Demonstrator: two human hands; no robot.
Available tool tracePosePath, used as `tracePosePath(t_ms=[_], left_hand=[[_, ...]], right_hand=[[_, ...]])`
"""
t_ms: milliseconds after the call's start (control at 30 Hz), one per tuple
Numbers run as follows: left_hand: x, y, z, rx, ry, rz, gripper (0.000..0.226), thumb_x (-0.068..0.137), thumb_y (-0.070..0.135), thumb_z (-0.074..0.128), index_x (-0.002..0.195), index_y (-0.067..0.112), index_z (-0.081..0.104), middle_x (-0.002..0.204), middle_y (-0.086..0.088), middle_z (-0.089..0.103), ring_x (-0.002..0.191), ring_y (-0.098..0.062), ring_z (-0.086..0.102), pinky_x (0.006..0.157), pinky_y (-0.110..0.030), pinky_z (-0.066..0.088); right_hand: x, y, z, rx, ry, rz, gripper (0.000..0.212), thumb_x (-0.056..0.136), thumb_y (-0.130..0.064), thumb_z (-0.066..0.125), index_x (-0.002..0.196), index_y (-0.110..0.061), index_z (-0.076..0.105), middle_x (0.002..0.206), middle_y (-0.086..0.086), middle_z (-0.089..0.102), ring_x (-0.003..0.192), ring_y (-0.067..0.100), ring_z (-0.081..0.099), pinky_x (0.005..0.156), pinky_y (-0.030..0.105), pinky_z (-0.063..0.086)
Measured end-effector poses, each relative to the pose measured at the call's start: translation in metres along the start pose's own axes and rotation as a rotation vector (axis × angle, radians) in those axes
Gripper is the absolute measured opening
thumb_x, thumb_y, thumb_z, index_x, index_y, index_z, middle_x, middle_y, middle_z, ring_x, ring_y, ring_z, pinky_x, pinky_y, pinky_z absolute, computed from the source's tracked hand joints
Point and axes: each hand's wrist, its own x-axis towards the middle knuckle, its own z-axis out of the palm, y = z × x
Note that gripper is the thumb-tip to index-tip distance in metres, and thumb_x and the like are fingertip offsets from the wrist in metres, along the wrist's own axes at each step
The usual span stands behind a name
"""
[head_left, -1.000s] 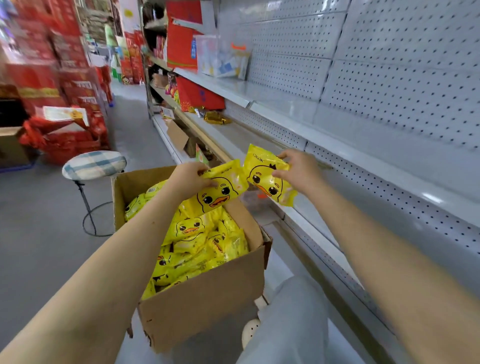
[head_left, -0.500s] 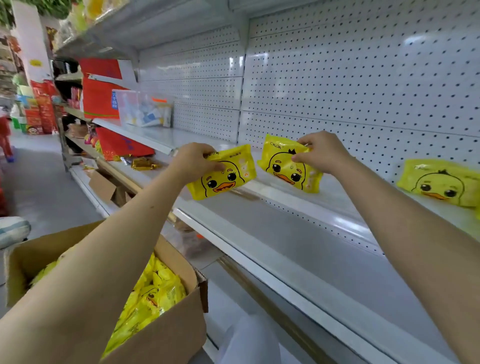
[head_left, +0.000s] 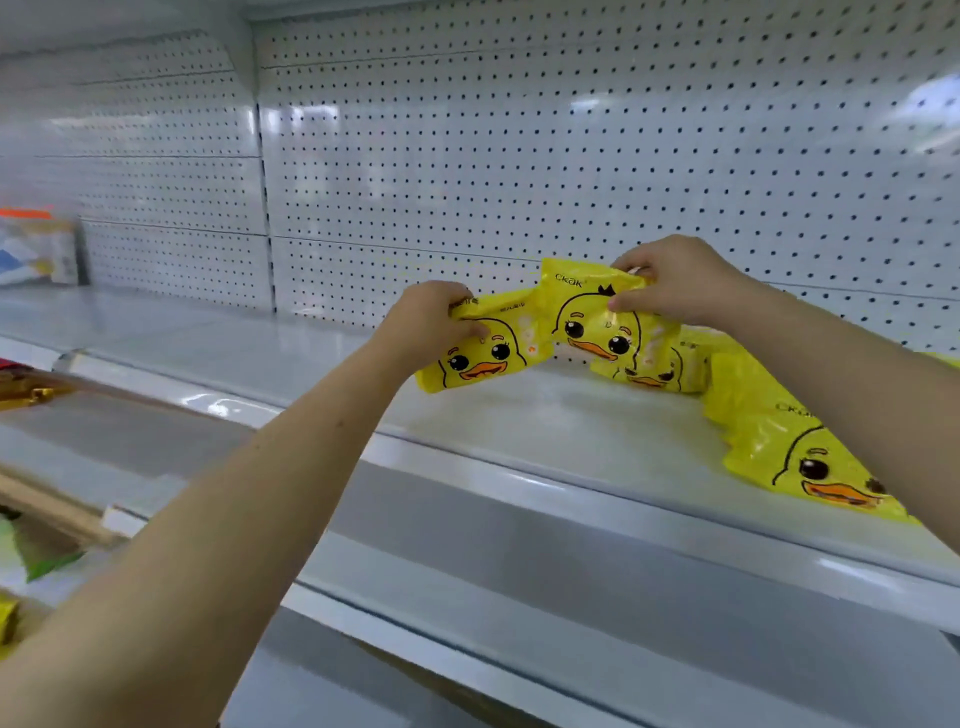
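Note:
My left hand (head_left: 428, 319) grips the top edge of a yellow packet with a duck face (head_left: 483, 353), held just above the white shelf (head_left: 545, 421). My right hand (head_left: 675, 280) pinches the top of a second yellow duck packet (head_left: 597, 322), which overlaps the first one's right side. Behind the second packet, another duck packet (head_left: 660, 371) lies on the shelf. A larger-looking duck packet (head_left: 795, 447) lies on the shelf at the right, partly hidden by my right forearm.
A white pegboard back wall (head_left: 519, 156) rises behind the shelf. The shelf's front rail (head_left: 571, 499) runs diagonally below the packets. A lower shelf (head_left: 130, 447) sits at the left with a gold wrapped item (head_left: 31, 395). Blurred boxes (head_left: 36, 249) stand at the far left.
Both hands have carried their duck packets up from the cardboard box to the shelf. The view has turned right; the box has left the frame.

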Motion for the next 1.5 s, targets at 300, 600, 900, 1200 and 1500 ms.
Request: tracePosePath(t_ms=[300,600,900,1200,1500], left_hand=[[0.053,0.024,0.071,-0.079,-0.11,0.09,0.021,0.08,0.029,0.071,0.091,0.012,0.065,0.074,0.007,0.05,0.072,-0.012,0.046,0.055,-0.019,0.032],[0.081,0.011,0.1,-0.037,-0.118,0.113,0.026,0.081,0.032,0.071,0.099,0.014,0.066,0.096,-0.003,0.059,0.083,-0.016,0.048,0.061,-0.027,0.032],[0.089,-0.002,0.112,-0.049,-0.131,0.109,0.023,0.081,0.032,0.071,0.098,0.018,0.066,0.088,0.005,0.054,0.083,-0.014,0.048,0.064,-0.027,0.032],[0.087,0.0,0.118,0.001,-0.14,0.172,0.028,0.081,0.034,0.07,0.103,0.016,0.066,0.094,0.002,0.054,0.086,-0.014,0.044,0.071,-0.026,0.029],[0.086,0.007,0.112,-0.004,-0.174,0.171,0.026,0.081,0.034,0.07,0.102,0.019,0.065,0.092,0.002,0.056,0.086,-0.016,0.047,0.07,-0.028,0.034]], right_hand=[[0.017,0.064,-0.01,-0.128,-0.088,0.036,0.033,0.08,-0.028,0.075,0.11,-0.015,0.068,0.108,0.003,0.067,0.093,0.012,0.055,0.077,0.023,0.036],[0.043,0.101,0.019,-0.097,-0.134,0.08,0.03,0.082,-0.029,0.073,0.109,-0.019,0.065,0.103,-0.004,0.061,0.102,0.016,0.053,0.079,0.026,0.037],[0.045,0.127,0.048,-0.153,-0.226,0.047,0.034,0.084,-0.024,0.07,0.116,-0.017,0.062,0.12,0.003,0.058,0.107,0.017,0.048,0.081,0.024,0.033],[0.048,0.134,0.058,-0.446,-0.275,0.068,0.038,0.086,-0.041,0.064,0.117,-0.022,0.055,0.113,0.001,0.058,0.106,0.022,0.048,0.081,0.033,0.04],[0.046,0.13,0.053,-0.344,-0.253,0.095,0.042,0.083,-0.031,0.071,0.12,-0.018,0.054,0.111,0.005,0.051,0.099,0.022,0.048,0.078,0.03,0.04]])
